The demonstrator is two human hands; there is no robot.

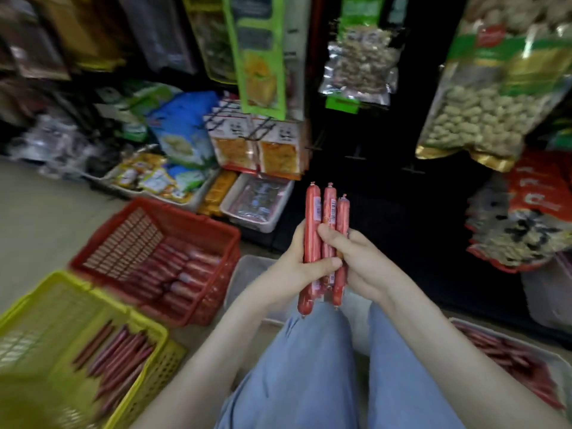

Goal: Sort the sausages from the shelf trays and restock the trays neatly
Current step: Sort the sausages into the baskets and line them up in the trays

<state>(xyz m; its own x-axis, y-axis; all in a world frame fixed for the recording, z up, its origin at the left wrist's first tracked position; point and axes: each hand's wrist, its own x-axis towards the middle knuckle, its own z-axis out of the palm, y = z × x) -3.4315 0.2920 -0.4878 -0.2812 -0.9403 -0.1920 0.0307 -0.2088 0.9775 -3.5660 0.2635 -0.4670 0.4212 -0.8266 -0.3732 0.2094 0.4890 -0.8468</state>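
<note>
Above knees, left hand [301, 267] and right hand [360, 258] both curl round upright bundle of sausages [325, 230]; red basket [216, 230], yellow basket [77, 283] alongside.

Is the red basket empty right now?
No, the red basket holds a pile of red sausages on the side nearer the person.

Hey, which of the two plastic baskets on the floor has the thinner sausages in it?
The yellow basket, at your near left. Its sausages are slim and dark; the ones in the red basket beside it look plumper.
</note>
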